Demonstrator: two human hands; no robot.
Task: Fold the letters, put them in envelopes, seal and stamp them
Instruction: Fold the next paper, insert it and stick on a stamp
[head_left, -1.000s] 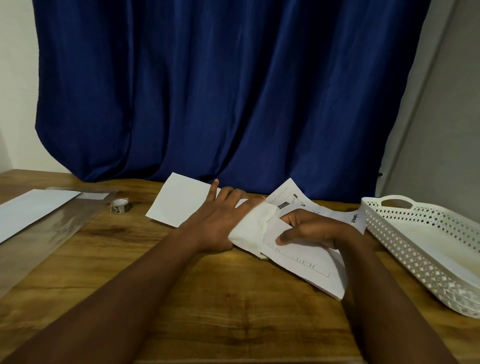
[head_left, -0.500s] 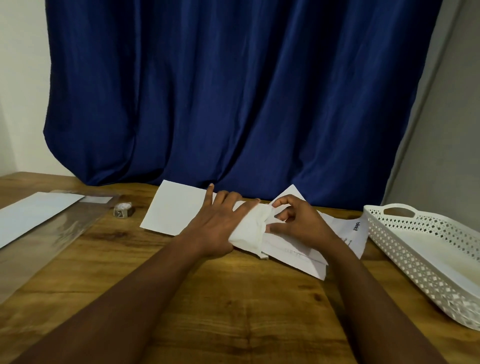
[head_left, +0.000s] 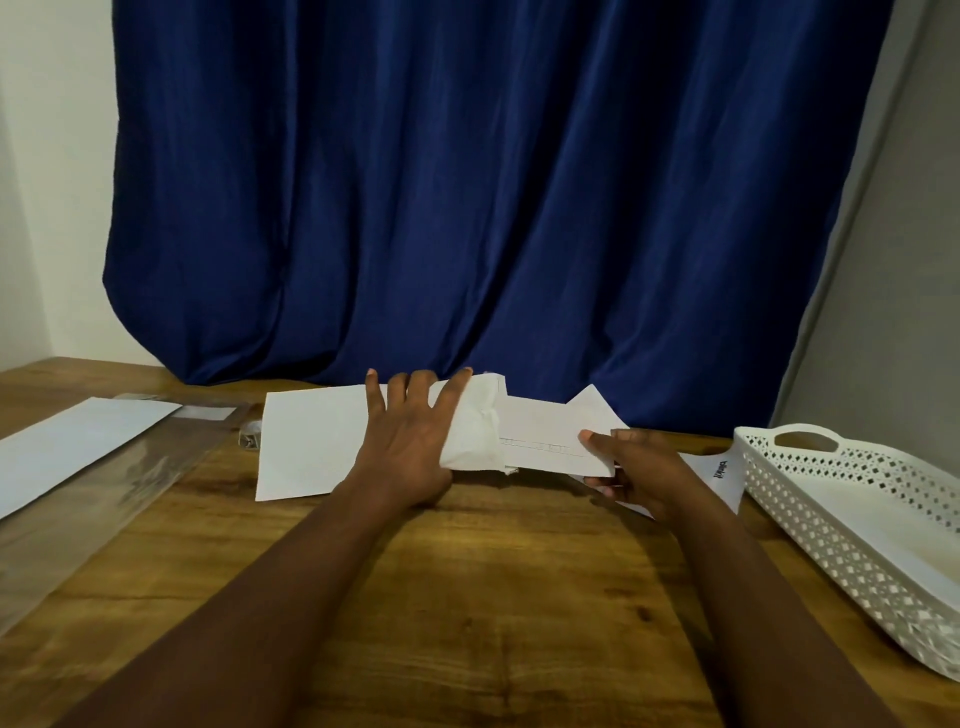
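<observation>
Done: folded white paper letter (head_left: 545, 441) partly inside white paper envelope (head_left: 311, 447) on wooden table (head_left: 467, 597).
Left hand (head_left: 410, 441): fingers spread, pressing envelope flat.
Right hand (head_left: 634, 467): pinches letter's end.
Left: finish inserting, seal, stamp.

I have a single head view, worn at the near edge of the table (head_left: 467, 597) and looking forward and down across it toward the far edge, where a blue curtain (head_left: 493, 182) hangs. It sits close, both forearms reaching in from the bottom, with the wide lens taking in the left and right edges.
</observation>
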